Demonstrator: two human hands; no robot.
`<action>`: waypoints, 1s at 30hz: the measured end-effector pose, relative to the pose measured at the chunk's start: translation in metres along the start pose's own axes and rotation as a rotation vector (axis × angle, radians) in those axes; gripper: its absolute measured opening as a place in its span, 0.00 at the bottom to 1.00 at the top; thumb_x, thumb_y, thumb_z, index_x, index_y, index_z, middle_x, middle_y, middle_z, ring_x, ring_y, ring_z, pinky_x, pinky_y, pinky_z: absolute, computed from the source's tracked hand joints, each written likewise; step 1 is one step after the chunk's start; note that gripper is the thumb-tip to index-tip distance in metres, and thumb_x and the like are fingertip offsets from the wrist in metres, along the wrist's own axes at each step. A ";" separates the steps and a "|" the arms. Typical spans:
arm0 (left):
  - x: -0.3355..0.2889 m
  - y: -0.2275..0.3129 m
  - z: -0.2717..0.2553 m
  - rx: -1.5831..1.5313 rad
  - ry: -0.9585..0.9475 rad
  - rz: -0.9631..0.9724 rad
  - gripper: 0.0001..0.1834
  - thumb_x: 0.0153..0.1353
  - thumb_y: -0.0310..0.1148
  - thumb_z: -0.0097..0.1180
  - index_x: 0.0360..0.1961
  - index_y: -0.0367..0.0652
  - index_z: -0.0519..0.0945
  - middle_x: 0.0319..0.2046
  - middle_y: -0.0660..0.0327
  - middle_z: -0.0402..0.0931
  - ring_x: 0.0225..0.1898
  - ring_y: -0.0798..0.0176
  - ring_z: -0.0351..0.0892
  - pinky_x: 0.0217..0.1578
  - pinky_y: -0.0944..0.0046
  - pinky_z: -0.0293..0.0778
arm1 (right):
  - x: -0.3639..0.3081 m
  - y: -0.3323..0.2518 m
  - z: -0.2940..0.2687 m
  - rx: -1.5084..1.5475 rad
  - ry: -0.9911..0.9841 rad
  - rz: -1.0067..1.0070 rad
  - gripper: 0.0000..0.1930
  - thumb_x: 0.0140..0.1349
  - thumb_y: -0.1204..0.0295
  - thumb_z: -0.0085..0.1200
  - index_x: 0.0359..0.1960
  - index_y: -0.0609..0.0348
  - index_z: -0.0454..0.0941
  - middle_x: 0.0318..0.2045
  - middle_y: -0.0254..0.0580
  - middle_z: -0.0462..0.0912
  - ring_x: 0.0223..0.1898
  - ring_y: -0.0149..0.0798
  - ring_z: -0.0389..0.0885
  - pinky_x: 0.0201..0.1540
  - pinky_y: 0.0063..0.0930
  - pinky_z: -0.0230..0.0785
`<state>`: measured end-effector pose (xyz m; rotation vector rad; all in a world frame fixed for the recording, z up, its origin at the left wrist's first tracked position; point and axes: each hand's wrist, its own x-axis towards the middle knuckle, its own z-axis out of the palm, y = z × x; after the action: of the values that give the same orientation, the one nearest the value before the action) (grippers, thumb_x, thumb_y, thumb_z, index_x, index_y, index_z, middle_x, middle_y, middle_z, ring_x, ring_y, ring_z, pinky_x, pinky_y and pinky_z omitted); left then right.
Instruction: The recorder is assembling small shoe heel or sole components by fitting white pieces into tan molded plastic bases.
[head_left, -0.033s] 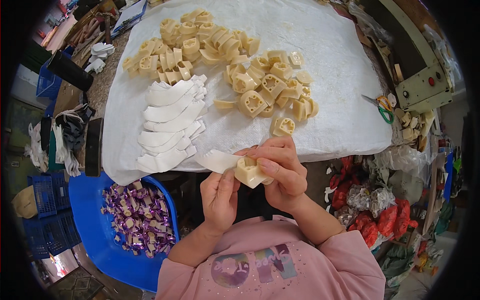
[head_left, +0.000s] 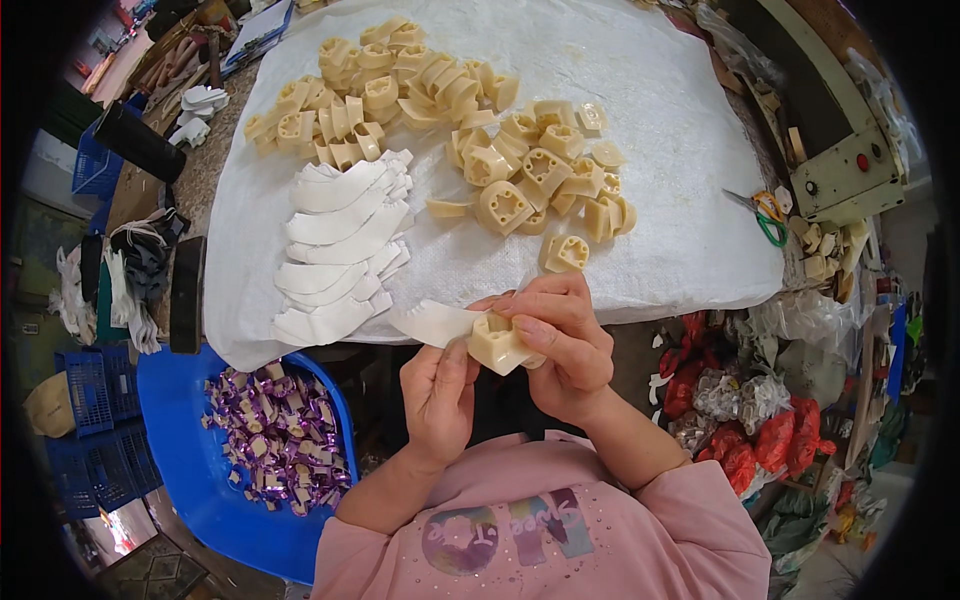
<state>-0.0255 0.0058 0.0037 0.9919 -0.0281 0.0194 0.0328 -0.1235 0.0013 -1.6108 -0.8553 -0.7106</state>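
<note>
A cream plastic shoe heel [head_left: 498, 345], hollow on top, is held just off the table's near edge. My right hand [head_left: 567, 345] is closed around its right side, with the thumb and fingers over the rim. A white curved strip [head_left: 437, 324] lies against the heel's left side and sticks out to the left. My left hand [head_left: 440, 395] pinches this strip beside the heel; its fingertips are partly hidden underneath. Just beyond my hands sits a single loose heel [head_left: 567, 254]. Overlapping white strips [head_left: 340, 255] lie stacked to the left.
White sheeting [head_left: 690, 200] covers the table, with a pile of cream heels [head_left: 545, 170] on it. Scissors [head_left: 768, 218] with orange and green handles lie at right, near a machine box [head_left: 848, 175]. A blue basin [head_left: 185, 460] at lower left holds purple-wrapped pieces.
</note>
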 end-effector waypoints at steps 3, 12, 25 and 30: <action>-0.001 -0.001 0.004 0.060 0.010 0.003 0.24 0.69 0.34 0.34 0.57 0.23 0.62 0.54 0.47 0.67 0.55 0.58 0.69 0.56 0.60 0.64 | 0.002 0.000 -0.003 -0.062 -0.048 -0.003 0.23 0.44 0.87 0.55 0.45 0.57 0.74 0.39 0.43 0.79 0.33 0.43 0.72 0.34 0.30 0.67; 0.014 0.001 -0.011 0.546 -0.050 0.256 0.20 0.68 0.32 0.37 0.53 0.26 0.69 0.33 0.58 0.75 0.31 0.73 0.71 0.33 0.74 0.66 | -0.004 0.009 -0.001 -0.204 -0.019 -0.072 0.24 0.41 0.84 0.58 0.44 0.55 0.74 0.36 0.40 0.80 0.31 0.41 0.66 0.36 0.33 0.59; 0.006 0.011 -0.008 0.803 0.129 0.329 0.09 0.61 0.24 0.49 0.38 0.28 0.78 0.26 0.57 0.75 0.26 0.68 0.69 0.27 0.70 0.65 | 0.014 -0.023 -0.015 -0.540 -0.465 0.146 0.12 0.37 0.79 0.55 0.28 0.51 0.75 0.25 0.32 0.66 0.33 0.38 0.66 0.41 0.42 0.47; 0.005 0.003 -0.005 1.014 0.073 0.500 0.10 0.58 0.19 0.50 0.39 0.26 0.77 0.27 0.49 0.75 0.25 0.53 0.74 0.28 0.64 0.70 | 0.012 -0.022 -0.012 -0.498 -0.545 0.197 0.10 0.35 0.80 0.54 0.23 0.54 0.72 0.26 0.36 0.64 0.34 0.41 0.65 0.39 0.41 0.47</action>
<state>-0.0203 0.0112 0.0034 1.9737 -0.2145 0.5752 0.0212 -0.1313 0.0252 -2.3653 -0.9251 -0.3542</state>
